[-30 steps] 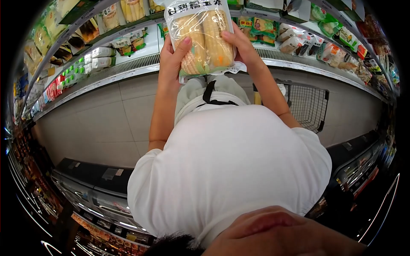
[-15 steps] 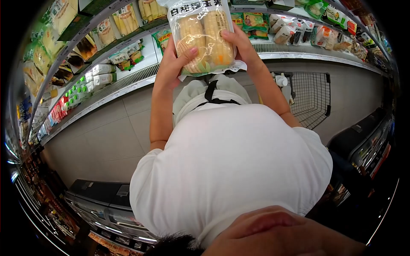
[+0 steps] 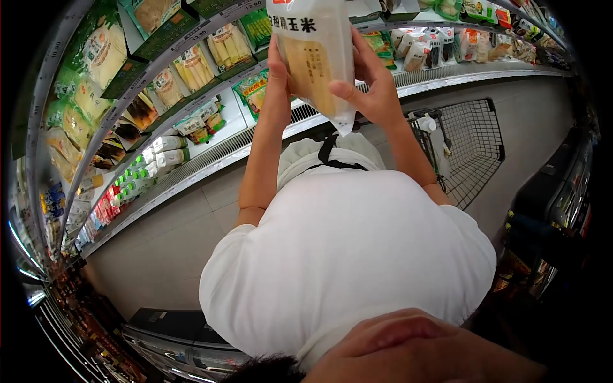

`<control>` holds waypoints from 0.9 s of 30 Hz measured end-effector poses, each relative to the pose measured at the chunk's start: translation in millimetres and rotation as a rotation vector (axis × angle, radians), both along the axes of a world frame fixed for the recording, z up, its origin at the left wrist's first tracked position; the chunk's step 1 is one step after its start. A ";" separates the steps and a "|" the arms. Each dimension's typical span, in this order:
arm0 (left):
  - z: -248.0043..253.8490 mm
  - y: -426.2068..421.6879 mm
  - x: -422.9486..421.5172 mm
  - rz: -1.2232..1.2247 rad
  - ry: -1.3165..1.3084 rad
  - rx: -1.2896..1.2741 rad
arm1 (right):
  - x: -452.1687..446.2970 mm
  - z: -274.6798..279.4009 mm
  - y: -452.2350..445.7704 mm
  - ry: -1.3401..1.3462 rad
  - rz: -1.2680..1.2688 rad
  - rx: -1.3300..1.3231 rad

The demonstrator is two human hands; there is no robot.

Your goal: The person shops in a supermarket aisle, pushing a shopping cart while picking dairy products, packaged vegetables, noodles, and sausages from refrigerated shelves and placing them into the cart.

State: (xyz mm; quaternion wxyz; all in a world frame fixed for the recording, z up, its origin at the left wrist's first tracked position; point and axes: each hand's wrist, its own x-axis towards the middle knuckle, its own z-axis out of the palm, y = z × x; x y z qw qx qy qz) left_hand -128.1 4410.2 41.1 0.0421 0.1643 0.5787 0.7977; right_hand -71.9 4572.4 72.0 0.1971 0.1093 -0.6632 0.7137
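Note:
A clear plastic pack of corn (image 3: 310,64), with dark lettering near its top, is upright in front of the shelves, turned at an angle. My left hand (image 3: 279,80) is closed along its left edge, with the fingers mostly hidden behind it. My right hand (image 3: 375,92) grips the right side, the thumb lying across the front near the lower end and the fingers behind. The pack's bottom corner points down above my waist. Its upper end runs out of the frame.
Refrigerated shelves (image 3: 223,145) curve around ahead, stocked with bagged foods and green-capped bottles (image 3: 135,175). To the right stands a wire shopping cart (image 3: 472,150) with a white container (image 3: 426,123) in it. Dark cabinets (image 3: 172,338) stand behind at lower left, others (image 3: 552,169) at right.
The corn pack has turned from its broad face with two cobs showing to a narrower, angled view. My right thumb has shifted lower on it. The view has swung slightly left.

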 end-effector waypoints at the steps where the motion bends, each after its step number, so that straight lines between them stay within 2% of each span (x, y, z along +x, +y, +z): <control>1: -8.3 -2.5 -11.0 -0.148 -0.198 0.119 | 4.0 5.7 -3.9 0.043 0.059 0.144; 2: -17.4 -5.8 -20.9 -0.296 -0.399 0.235 | 8.1 11.3 -7.6 0.085 0.116 0.287; 3: -25.8 -4.1 -24.1 -0.309 -0.397 0.253 | 11.7 17.5 -10.2 0.107 0.173 0.391; 4: -33.1 -2.1 -27.2 -0.322 -0.396 0.271 | 14.3 18.3 -13.7 0.113 0.162 0.384; 5: -39.8 -2.7 -26.9 -0.577 -0.426 0.531 | 16.3 18.0 -16.9 0.020 0.198 0.284; 6: -15.4 4.0 -6.5 -0.465 -0.536 0.586 | 15.7 15.4 -18.6 -0.073 0.232 0.182; 7: 8.8 10.8 13.7 -0.344 -0.633 0.642 | 11.8 1.7 -17.1 -0.041 0.157 0.119; 8: -2.1 11.8 15.6 -0.353 -0.659 0.632 | 11.6 -0.7 -16.3 -0.060 0.139 0.108; 10: -26.7 15.1 20.7 -0.686 -0.800 0.613 | 18.0 1.1 -12.3 -0.216 0.042 -0.197; 11: -33.3 18.0 22.8 -0.839 -0.827 0.574 | 20.2 2.3 -9.0 -0.245 -0.063 -0.125; 12: -35.7 24.1 23.7 -0.848 -0.849 0.583 | 25.3 -0.6 -7.1 -0.266 -0.078 -0.121; 14: -37.3 37.4 22.3 -1.046 -1.084 0.845 | 30.1 -1.2 -0.4 -0.246 -0.232 -0.173; 16: -35.4 42.6 19.1 -1.057 -1.141 0.858 | 35.7 -7.1 5.0 -0.256 -0.235 -0.242; 18: -35.6 48.6 13.1 -1.089 -1.161 0.821 | 38.0 -12.5 10.1 -0.068 -0.393 -0.130; 19: -38.5 53.9 9.7 -1.164 -1.132 0.828 | 45.6 -3.4 12.7 -0.126 -0.298 -0.218; 23: -35.4 77.8 10.5 -1.252 -1.171 0.763 | 56.4 -12.4 33.9 -0.082 -0.408 -0.144; 27: -39.7 113.1 23.1 -1.314 -1.163 0.627 | 77.1 -4.9 52.9 -0.168 -0.467 -0.234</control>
